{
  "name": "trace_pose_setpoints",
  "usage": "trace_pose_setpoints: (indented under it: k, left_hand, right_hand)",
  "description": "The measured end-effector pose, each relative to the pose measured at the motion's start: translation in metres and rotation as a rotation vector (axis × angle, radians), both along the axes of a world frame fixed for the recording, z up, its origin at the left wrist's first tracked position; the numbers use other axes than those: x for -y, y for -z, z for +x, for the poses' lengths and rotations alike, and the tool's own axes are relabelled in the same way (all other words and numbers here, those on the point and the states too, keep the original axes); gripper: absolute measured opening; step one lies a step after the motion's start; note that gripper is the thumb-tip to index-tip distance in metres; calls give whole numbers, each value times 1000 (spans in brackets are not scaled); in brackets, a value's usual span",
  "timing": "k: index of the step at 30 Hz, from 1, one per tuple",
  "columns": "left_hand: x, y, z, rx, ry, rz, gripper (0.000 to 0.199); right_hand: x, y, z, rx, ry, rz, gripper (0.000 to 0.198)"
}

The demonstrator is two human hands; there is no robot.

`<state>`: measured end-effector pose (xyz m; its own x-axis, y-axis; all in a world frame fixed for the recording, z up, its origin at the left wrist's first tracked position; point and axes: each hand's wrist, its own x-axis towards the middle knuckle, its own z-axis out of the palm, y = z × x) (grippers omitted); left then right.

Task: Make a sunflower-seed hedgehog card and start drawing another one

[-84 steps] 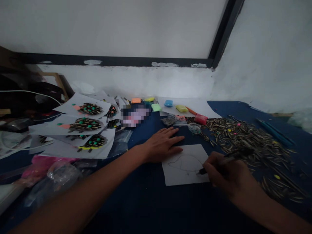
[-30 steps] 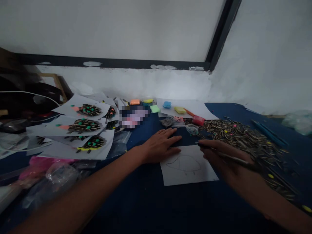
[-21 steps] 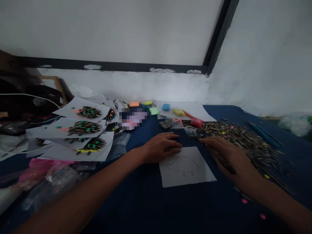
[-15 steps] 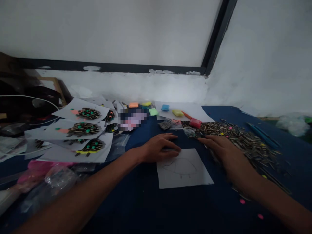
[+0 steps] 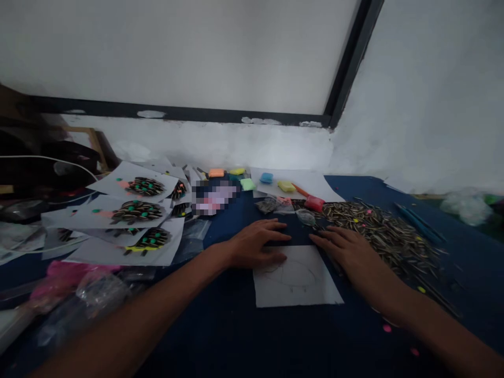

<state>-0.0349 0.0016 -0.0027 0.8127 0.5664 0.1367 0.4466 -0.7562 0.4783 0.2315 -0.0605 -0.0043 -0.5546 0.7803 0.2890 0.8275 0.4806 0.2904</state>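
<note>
A white sheet of paper (image 5: 295, 294) lies on the dark blue table cover, with a faint pencil outline of an oval body and short legs. My left hand (image 5: 260, 244) rests at the sheet's upper left corner, fingers stretched out and apart, holding nothing. On the other side, my right hand (image 5: 346, 249) lies flat near the sheet's upper right edge with its fingers extended. It is beside the heap of striped sunflower seeds (image 5: 386, 228), and its palm is hidden. Just beyond the fingertips sits a small clear plastic packet (image 5: 306, 216).
Finished seed-covered animal pictures (image 5: 142, 212) are stacked at the left, above crumpled plastic bags (image 5: 98, 291). Along the back lie modelling clay packs in blue (image 5: 266, 178), yellow (image 5: 285, 186) and red (image 5: 314, 203). Blue tweezers-like tools (image 5: 421, 223) lie right of the seeds.
My right hand has shifted slightly left, closer to the paper's upper right corner. My left hand has moved little, its fingers a bit more spread. The camera view has tilted slightly.
</note>
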Motion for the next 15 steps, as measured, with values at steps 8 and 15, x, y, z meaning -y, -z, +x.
trace_pose_setpoints:
  k: [8, 15]
  left_hand:
    - [0, -2, -1, 19, 19, -6, 40]
    - [0, 0, 0, 72, 18, 15, 33]
  right_hand:
    - [-6, 4, 11, 24, 63, -25, 58]
    - [-5, 4, 11, -8, 32, -1, 59]
